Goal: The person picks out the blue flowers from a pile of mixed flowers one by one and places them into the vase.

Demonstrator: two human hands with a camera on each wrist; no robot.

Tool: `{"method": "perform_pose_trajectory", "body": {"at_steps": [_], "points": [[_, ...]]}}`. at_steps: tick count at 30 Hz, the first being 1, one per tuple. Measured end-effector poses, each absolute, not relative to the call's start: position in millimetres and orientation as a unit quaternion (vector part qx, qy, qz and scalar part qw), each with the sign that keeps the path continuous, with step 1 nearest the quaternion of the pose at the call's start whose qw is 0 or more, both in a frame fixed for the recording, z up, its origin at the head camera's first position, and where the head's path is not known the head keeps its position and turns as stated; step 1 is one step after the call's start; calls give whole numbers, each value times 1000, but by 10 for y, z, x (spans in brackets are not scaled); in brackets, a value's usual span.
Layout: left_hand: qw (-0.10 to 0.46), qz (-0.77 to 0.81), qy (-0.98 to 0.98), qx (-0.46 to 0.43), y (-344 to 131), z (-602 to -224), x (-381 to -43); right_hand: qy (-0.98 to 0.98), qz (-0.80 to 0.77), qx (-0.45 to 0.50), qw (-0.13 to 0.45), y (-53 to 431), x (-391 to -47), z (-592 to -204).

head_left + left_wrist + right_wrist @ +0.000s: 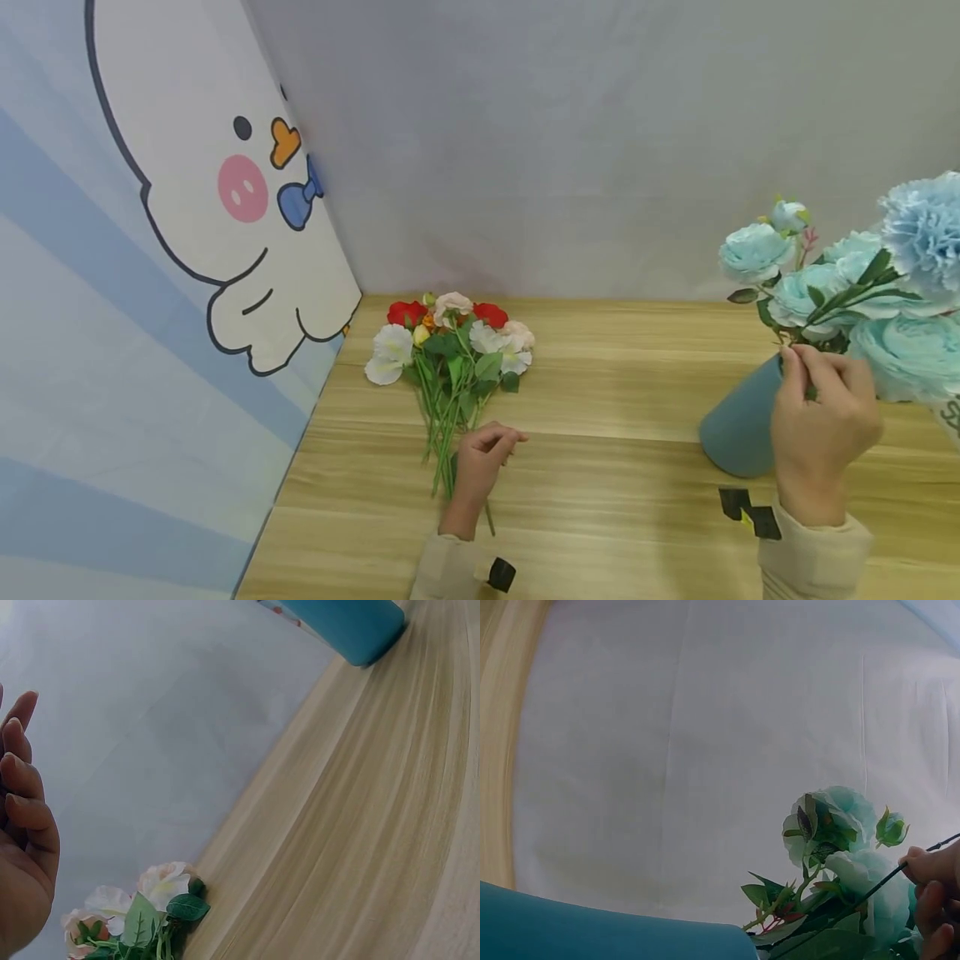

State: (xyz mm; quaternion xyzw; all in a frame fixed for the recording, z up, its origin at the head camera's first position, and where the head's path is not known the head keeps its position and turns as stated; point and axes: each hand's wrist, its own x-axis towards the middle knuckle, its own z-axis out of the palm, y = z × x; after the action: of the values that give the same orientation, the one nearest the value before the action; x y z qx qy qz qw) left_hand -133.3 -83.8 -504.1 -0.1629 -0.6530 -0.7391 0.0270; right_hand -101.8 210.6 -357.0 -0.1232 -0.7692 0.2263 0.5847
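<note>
My right hand [825,412] pinches a thin dark flower stem [877,887] between thumb and fingers, right by the mouth of a teal vase [742,425]. From the pinch, the stem slants down toward the vase's mouth; I cannot tell which bloom it carries. Pale turquoise roses [806,292] with green leaves crowd above the vase, and a blue carnation [930,233] rises at the far right. Loosely curled and holding nothing, my left hand [483,467] hovers over the stem ends of a flower bunch [453,350] in red, white and pale pink.
The wood-grain table [600,500] meets a grey backdrop [600,150] at its far edge. On the left stands a panel with a white cartoon bird [202,67]. The vase appears tilted in the head view.
</note>
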Motion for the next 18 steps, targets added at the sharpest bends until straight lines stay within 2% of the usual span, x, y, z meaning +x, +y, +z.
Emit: {"method": "perform_pose_trajectory", "body": {"at_steps": [7,18], "points": [[22,-734,-661,-155,-841,-4894,-1257,-773,216,-144,578,2143,-1000,-3648],[14,-742,-656,-137,-842,-4908,-1250,-771,217,-165,576,2190,-1007,-3745]]}}
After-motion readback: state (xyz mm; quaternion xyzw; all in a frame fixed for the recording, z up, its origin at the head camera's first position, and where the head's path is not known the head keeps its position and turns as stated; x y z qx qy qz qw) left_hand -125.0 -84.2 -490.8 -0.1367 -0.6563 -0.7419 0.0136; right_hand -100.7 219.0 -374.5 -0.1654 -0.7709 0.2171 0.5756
